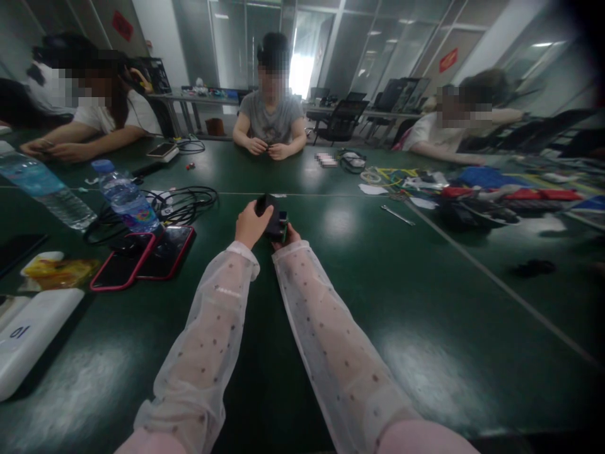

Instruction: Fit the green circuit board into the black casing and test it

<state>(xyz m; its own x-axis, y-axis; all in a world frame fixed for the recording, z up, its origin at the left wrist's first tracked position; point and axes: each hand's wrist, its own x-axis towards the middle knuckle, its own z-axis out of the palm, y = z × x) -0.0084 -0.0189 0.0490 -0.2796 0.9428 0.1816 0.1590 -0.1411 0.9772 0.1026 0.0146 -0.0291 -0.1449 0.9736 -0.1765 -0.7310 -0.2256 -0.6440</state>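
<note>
The left hand (pixel 253 224) and right hand (pixel 292 235) grasp the black box (pixel 271 221) from either side, best held steady between them.

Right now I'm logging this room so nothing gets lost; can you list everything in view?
Box-like object: 1, black, in both hands
Bottles: 2, clear with blue, left
Phones: apparently 2, pink-rimmed, left
Block: 1, white, lower left
Packet: 1, yellow, left
Cables: uncountable, black, left
Wrench: 1, silver, right of centre
Clutter: uncountable, mixed colours, right
Table: 1, green, beneath these
People: at least 3, grey or white tops, opposite
Chairs: several, black, background
Signs: 2, red, on walls
Other small items: too blurred
Sleeves: 2, sheer white, on forearms
Left fingers: 1 set, bare, on object
Right fingers: 1 set, bare, on object
</note>
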